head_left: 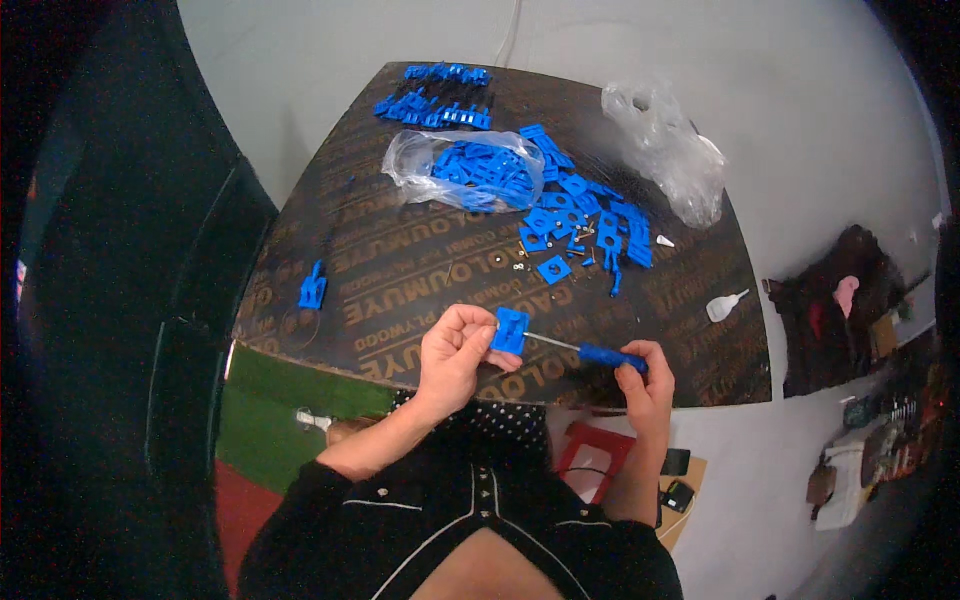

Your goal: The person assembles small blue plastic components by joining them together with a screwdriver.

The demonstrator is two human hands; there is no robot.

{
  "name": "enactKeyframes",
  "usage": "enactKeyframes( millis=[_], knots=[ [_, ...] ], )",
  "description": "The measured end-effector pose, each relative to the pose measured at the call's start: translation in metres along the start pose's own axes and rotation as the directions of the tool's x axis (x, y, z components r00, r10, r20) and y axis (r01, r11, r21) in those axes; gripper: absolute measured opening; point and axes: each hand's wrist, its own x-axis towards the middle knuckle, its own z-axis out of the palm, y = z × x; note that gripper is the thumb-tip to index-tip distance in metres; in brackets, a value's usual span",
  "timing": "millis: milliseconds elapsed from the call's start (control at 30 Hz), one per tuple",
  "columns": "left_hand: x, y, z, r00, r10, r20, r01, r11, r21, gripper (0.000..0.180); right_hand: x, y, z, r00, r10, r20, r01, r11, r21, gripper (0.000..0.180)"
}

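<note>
Near the table's front edge, my left hand (455, 352) pinches a small blue plastic part (509, 331) between thumb and fingers. My right hand (646, 382) is closed around the blue handle of a screwdriver (600, 355). Its metal shaft runs left, and the tip meets the right side of the blue part; whether it sits in a screw is too small to tell. Beyond my hands lie loose flat blue plates (553, 268), some with round holes, among small screws and nuts (520, 266).
The dark printed plywood table (400, 290) carries an open clear bag of blue parts (485, 172), rows of blue pieces (435, 108) at the back, and a crumpled plastic bag (665, 150) at the back right. A single blue piece (313, 288) lies left; a white nozzle bottle (724, 306) lies right.
</note>
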Motion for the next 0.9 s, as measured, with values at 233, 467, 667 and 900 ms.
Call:
enactKeyframes(
  millis=[233, 467, 667, 900],
  knots=[
    [-0.001, -0.001, 0.003, 0.999, 0.039, -0.031, -0.038, 0.999, 0.03, 0.015, 0.003, 0.017, 0.0, 0.999, -0.035, 0.021, 0.034, 0.999, 0.031, 0.018],
    [0.0, -0.002, 0.002, 0.999, 0.041, -0.034, -0.04, 0.998, 0.038, 0.014, 0.003, 0.017, -0.001, 0.998, -0.055, 0.019, 0.055, 0.998, 0.032, 0.018],
    [-0.001, -0.001, 0.001, 1.0, 0.024, 0.002, -0.024, 1.0, 0.02, 0.011, 0.003, 0.017, -0.002, 0.996, -0.091, 0.02, 0.09, 0.996, 0.025, 0.018],
    [-0.001, 0.0, 0.003, 1.0, 0.022, -0.018, -0.022, 1.0, 0.014, 0.012, 0.002, 0.008, -0.003, 0.995, -0.1, 0.027, 0.1, 0.995, 0.019, 0.016]
  ],
)
